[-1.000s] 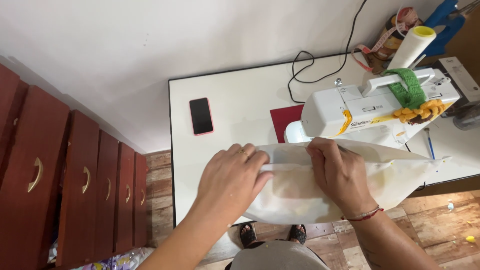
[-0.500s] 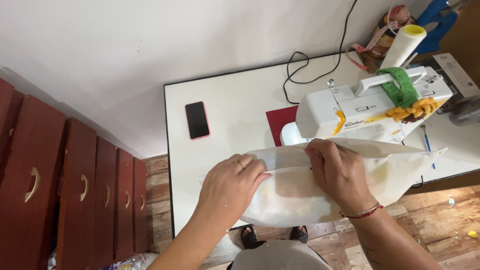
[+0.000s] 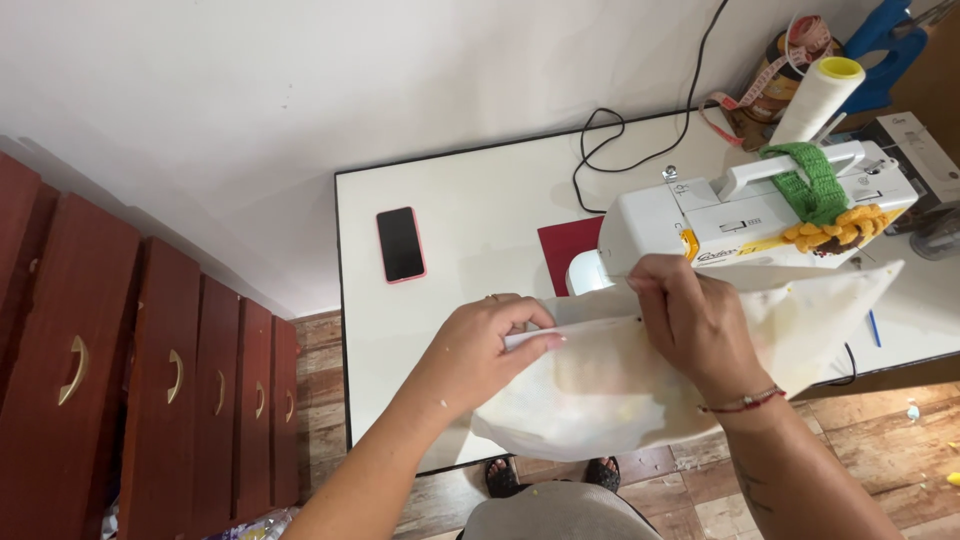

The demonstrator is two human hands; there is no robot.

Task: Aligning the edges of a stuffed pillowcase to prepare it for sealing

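- At the centre of the frame, a pale cloth (image 3: 610, 390) lies over the near edge of a white table (image 3: 470, 200), its right end running toward the right edge of the frame below a white sewing machine (image 3: 740, 220).
- Left hand (image 3: 480, 350): fingers curled, thumb and fingertips pinching a folded edge of the cloth; closed on the cloth.
- Right hand (image 3: 695, 325): knuckles bent, fingertips pressing the same edge just below the machine's left end; it appears to clasp the cloth, though the fingertips are partly hidden.
- Step in hand, as judged: folding or aligning a hem along the cloth's upper edge, in front of the machine.
- Next move, as judged: calls for keeping the fold flat and even between both hands while the edge goes toward the needle area, which is hidden here.
- Upper centre: a dark phone (image 3: 401, 244) and a red square (image 3: 566, 250) lie on the table, apart from the hands.
- Upper right: a thread cone (image 3: 815, 100) stands behind the machine.
- Left of frame: red-brown drawers (image 3: 150, 380).
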